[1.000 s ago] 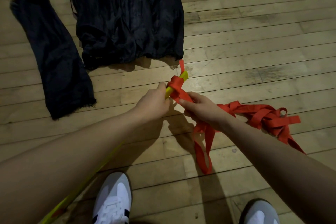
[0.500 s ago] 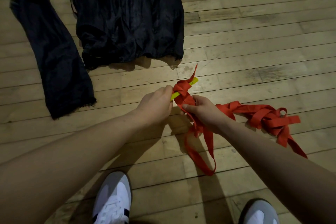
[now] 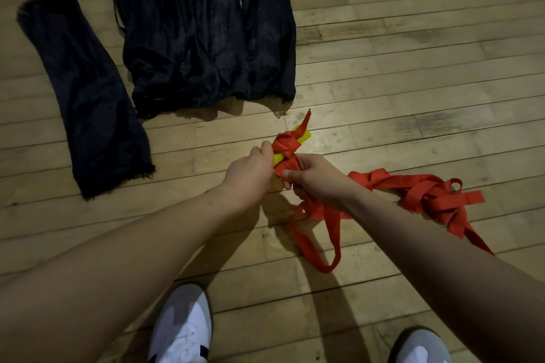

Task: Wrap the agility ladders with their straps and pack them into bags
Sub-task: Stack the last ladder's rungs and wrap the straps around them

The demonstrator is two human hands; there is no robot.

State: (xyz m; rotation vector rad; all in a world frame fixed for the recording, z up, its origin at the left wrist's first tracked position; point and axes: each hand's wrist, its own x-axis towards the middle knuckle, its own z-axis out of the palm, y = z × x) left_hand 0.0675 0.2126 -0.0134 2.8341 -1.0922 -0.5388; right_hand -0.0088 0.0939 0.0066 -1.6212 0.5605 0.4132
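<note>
Head view, sole view on record. Yellow rung bundle (image 3: 303, 137) held above the wooden floor (image 3: 413, 74) at frame centre, tip pointing toward 1 o'clock. Left hand (image 3: 250, 171) closed around the bundle's near end; right hand (image 3: 317, 178) closed on the red strap (image 3: 287, 147) just below the wound portion. Compared with half a second ago: wrap sits fuller and tighter round the bundle, less yellow exposed between the hands, hanging loop at 5 o'clock little altered. Loose red webbing (image 3: 427, 197) piled on the floor at 3 o'clock, well apart from the hands. Judged: wrapping under way, considerable strap left to wind. Black bags (image 3: 206, 38), flat at 11 to 12 o'clock, not yet in use; packing not begun.
</note>
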